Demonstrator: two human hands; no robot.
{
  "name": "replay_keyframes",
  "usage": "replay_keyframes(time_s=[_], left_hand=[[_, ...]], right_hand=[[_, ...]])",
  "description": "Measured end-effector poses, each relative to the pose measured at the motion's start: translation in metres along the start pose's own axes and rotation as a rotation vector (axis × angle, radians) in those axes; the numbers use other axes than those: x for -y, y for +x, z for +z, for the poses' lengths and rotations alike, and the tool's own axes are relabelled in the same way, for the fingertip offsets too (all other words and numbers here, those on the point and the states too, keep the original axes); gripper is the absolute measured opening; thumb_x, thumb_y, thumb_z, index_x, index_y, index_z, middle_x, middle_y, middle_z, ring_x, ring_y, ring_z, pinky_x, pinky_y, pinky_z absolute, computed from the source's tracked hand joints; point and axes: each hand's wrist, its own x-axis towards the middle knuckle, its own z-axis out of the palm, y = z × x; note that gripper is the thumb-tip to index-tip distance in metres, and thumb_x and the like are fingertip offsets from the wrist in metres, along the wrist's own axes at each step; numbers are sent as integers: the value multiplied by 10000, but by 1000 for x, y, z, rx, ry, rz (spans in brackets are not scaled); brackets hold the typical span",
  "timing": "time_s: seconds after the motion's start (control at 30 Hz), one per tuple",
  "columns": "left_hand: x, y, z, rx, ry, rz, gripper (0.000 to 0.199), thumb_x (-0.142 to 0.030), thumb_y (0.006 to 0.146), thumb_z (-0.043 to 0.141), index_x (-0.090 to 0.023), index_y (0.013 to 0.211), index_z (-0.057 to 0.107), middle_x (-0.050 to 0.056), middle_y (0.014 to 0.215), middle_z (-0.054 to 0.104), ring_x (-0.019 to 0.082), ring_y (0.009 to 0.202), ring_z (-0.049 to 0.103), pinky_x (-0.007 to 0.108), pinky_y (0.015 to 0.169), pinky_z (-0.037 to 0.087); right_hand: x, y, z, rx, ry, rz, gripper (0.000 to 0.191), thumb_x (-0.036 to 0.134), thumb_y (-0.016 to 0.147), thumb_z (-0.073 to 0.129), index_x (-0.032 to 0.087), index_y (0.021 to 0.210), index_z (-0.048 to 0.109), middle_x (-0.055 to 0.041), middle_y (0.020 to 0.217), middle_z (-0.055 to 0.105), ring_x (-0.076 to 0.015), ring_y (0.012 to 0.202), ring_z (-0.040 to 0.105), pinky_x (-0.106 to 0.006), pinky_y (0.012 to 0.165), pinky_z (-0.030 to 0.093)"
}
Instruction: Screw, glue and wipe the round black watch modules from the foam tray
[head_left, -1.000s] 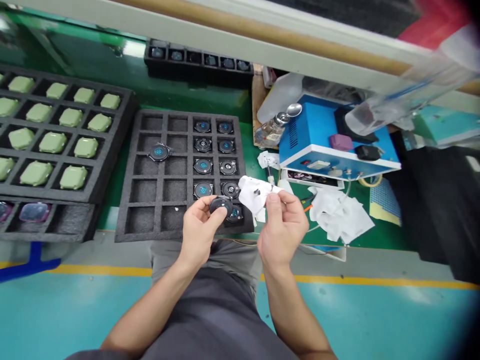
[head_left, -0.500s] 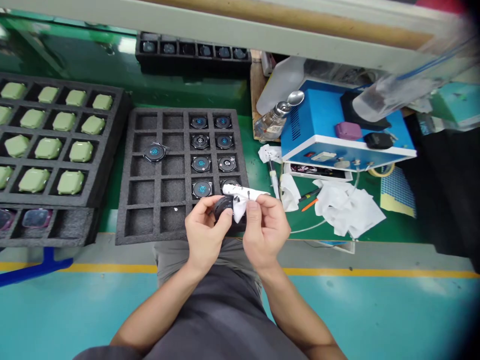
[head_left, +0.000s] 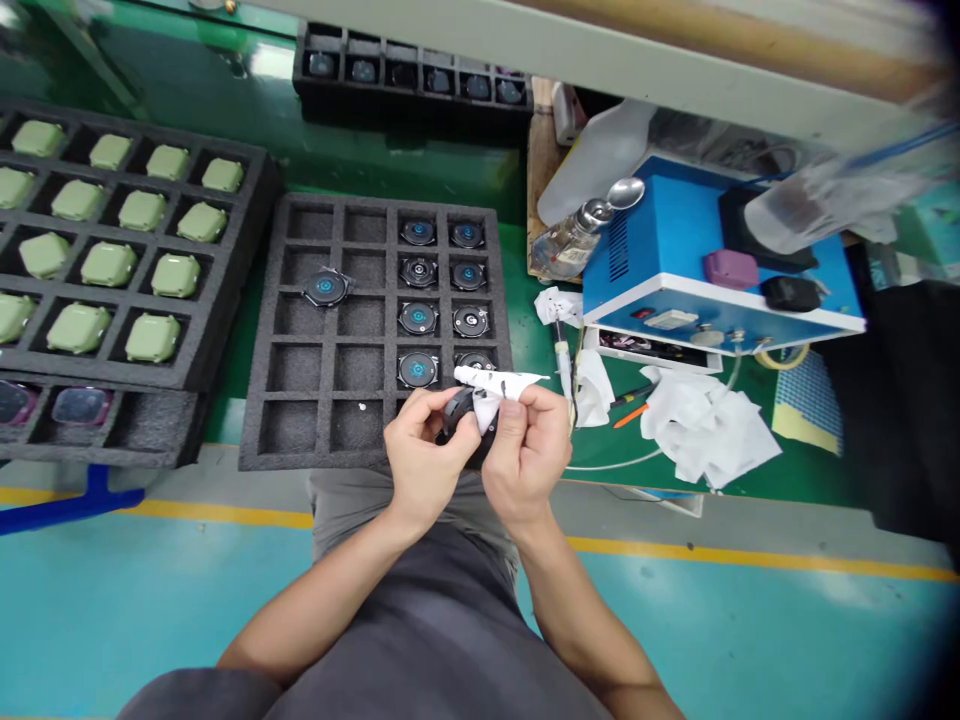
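Note:
Between the fingers and thumb of my left hand (head_left: 427, 450) is a black round watch case (head_left: 456, 408), tilted up on its edge. My right hand (head_left: 529, 450) is closed on a crumpled white wipe (head_left: 491, 395) with dark smudges, and the wipe touches the watch case. Both hands are over the near right corner of a grey foam tray (head_left: 300, 355). Round watch cases (head_left: 418, 318) fill cells in its right columns, partly covered by my hands. One more watch case (head_left: 327, 288) rests across a divider on the left side.
Left stands a foam tray with green square cases (head_left: 105, 263). Behind is a black tray (head_left: 412, 110). To the right are a blue box-shaped device (head_left: 652, 230), a pump bottle (head_left: 566, 240), a syringe-like tool (head_left: 562, 355), an orange stick (head_left: 630, 416) and loose wipes (head_left: 701, 420).
The camera view has shifted slightly, so the bench appears moved to the right and up. My hands still hold the watch case and wipe; the case is turned slightly.

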Motion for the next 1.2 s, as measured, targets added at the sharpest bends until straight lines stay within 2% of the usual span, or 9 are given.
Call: replay_keyframes(time_s=[0.17,0.3,0.37,0.43,0.57,0.67,0.8,1.03,1.2], left_hand=[[0,0,-2,30,35,-10,202,-141,710,713,-168,898,782,6,772,627,132,715,574,232,662,454],[2,0,-4,94,101,20,117,-136,713,705,-168,806,768,-6,689,577,127,659,516,235,602,403],[2,1,-5,151,105,20,99,-124,712,696,-169,779,753,5,710,608,133,675,531,239,621,416],[2,2,-6,190,58,-26,156,-111,693,700,-168,830,748,19,772,669,139,704,576,241,663,451],[-1,5,-10,150,-101,-164,203,-128,647,760,-160,836,693,10,767,701,128,692,624,232,689,500],[-1,6,-13,112,-167,-168,175,-177,670,792,-158,801,677,3,746,693,121,694,629,227,697,512],[5,6,-15,80,-231,-131,206,-218,719,805,-163,903,732,27,854,732,131,795,655,235,774,521],[9,7,-15,99,-247,-135,225,-238,744,804,-180,960,777,43,940,762,158,888,677,265,856,530],[10,9,-17,112,-265,-152,266,-228,716,838,-181,964,755,27,905,748,133,835,664,233,803,525]], right_hand=[[1,4,-2,36,-67,-120,58,177,952,502,218,965,540,13,794,590,-132,710,614,-258,665,503],[4,3,-1,96,12,-182,47,182,949,518,224,941,537,-3,840,599,-150,801,626,-292,736,517],[8,5,0,124,123,-59,28,223,962,521,220,963,549,-10,862,609,-146,801,622,-286,721,515],[13,11,1,108,289,148,79,281,977,516,216,1002,553,-5,854,607,-126,741,603,-261,674,506],[18,34,-3,53,646,427,147,354,937,573,219,978,532,8,847,594,-118,749,606,-259,704,521],[13,48,-12,48,746,529,190,365,887,635,213,942,536,-7,885,629,-132,794,630,-281,736,537],[3,53,-21,20,812,628,183,336,861,686,202,918,573,4,867,663,-116,756,636,-264,717,551],[-1,54,-25,95,1025,829,165,304,829,762,204,920,668,15,930,750,-97,767,703,-194,643,597],[-7,48,-24,137,1147,987,174,265,786,809,213,932,730,27,871,786,-95,764,746,-181,724,625]])
